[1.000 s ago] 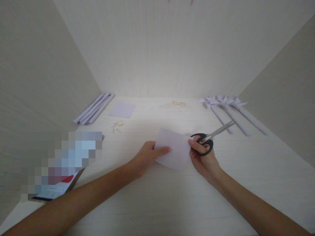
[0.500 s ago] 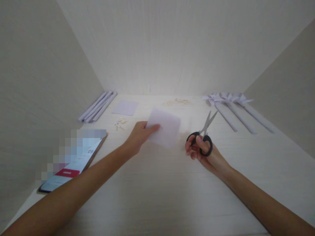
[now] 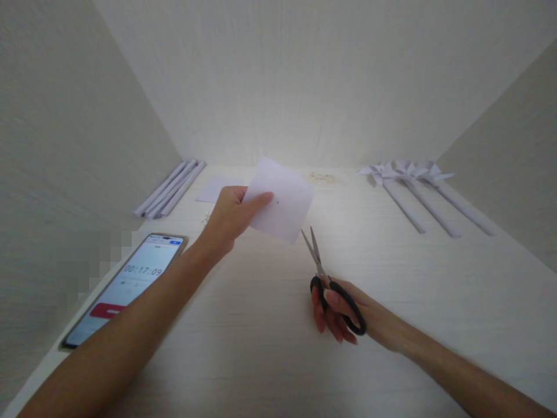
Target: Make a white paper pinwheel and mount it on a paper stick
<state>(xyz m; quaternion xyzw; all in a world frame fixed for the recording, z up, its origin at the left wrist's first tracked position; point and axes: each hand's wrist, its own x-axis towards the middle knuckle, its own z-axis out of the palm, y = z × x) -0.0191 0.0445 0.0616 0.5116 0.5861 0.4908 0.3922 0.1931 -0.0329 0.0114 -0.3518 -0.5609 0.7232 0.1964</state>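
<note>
Pinched between thumb and fingers, a square sheet of paper (image 3: 285, 200) is held up by my left hand (image 3: 237, 215). A small dark dot shows near the middle of the sheet. My right hand (image 3: 339, 307) grips black-handled scissors (image 3: 317, 261), with fingers through the loops. The blades are parted a little, and their tips lie close below the paper's lower right corner, apart from it as far as I can see. Another paper square (image 3: 211, 190) lies on the table behind my left hand, partly covered by it.
Several rolled paper tubes (image 3: 172, 188) lie at the back left. Three paper pinwheels on sticks (image 3: 409, 191) lie at the back right. Small pale bits (image 3: 322, 177) are scattered near the back wall (image 3: 278, 87). A phone with a running timer (image 3: 143, 270) lies left, partly under my forearm.
My left hand has lifted the paper up and slightly left. The scissors have come left and nearer to me, their blades swinging to point up and left towards the paper.
</note>
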